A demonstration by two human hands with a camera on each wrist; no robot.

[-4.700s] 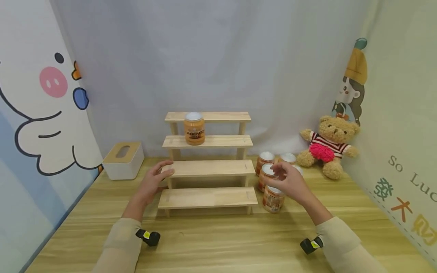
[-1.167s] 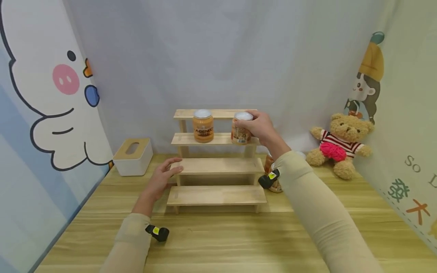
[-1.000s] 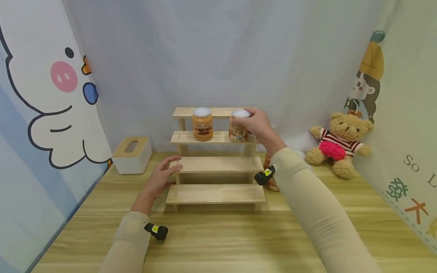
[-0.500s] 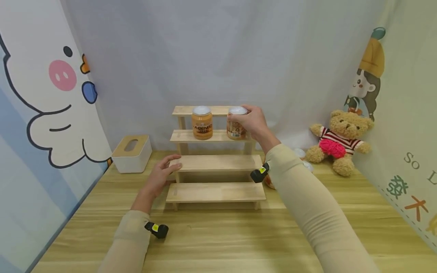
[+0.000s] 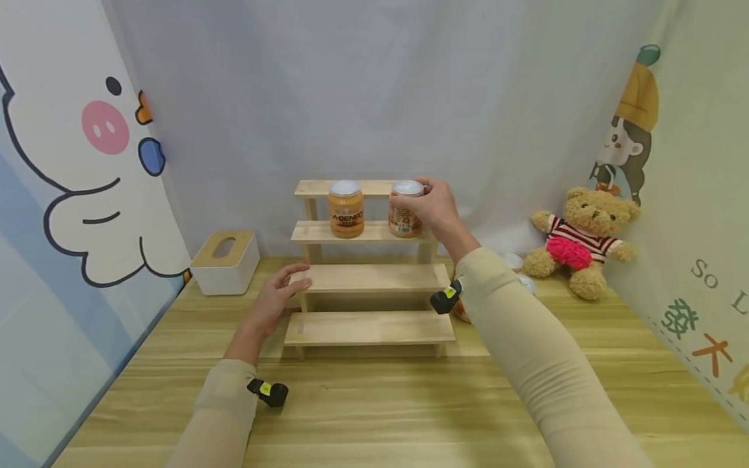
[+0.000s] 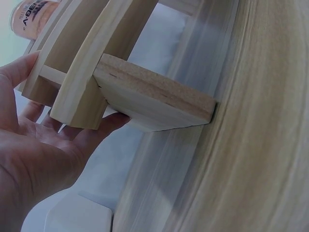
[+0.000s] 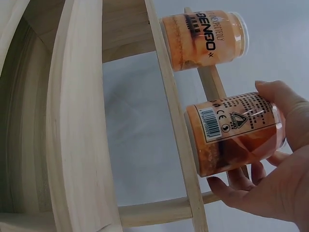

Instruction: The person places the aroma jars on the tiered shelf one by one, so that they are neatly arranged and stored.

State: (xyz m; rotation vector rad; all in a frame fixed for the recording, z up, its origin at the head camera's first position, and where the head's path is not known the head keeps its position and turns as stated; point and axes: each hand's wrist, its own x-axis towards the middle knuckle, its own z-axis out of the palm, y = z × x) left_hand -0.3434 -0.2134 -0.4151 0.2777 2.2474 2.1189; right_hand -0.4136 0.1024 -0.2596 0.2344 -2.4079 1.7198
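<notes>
A stepped wooden display stand [image 5: 368, 277] stands on the table. My left hand [image 5: 274, 300] grips its left end, with fingers above and below a board [image 6: 79, 63] in the left wrist view. On the second-highest step, an orange canned-fruit jar [image 5: 346, 211] with a silver lid stands upright, its brand label facing forward. To its right, my right hand [image 5: 435, 205] holds a second such jar [image 5: 405, 218], thumb and fingers around its upper part. In the right wrist view, the held jar [image 7: 236, 133] shows its barcode label, and its base is at the step board.
More jars [image 5: 526, 284] stand on the table right of the stand, partly hidden by my right sleeve. A teddy bear [image 5: 585, 240] sits at the back right. A white tissue box [image 5: 225, 266] with a wooden lid stands on the left. A curtain hangs behind.
My right hand, earlier over the jars on the table, now has one on the second-highest step and has shifted it slightly left. The left hand stays at the stand's left end.
</notes>
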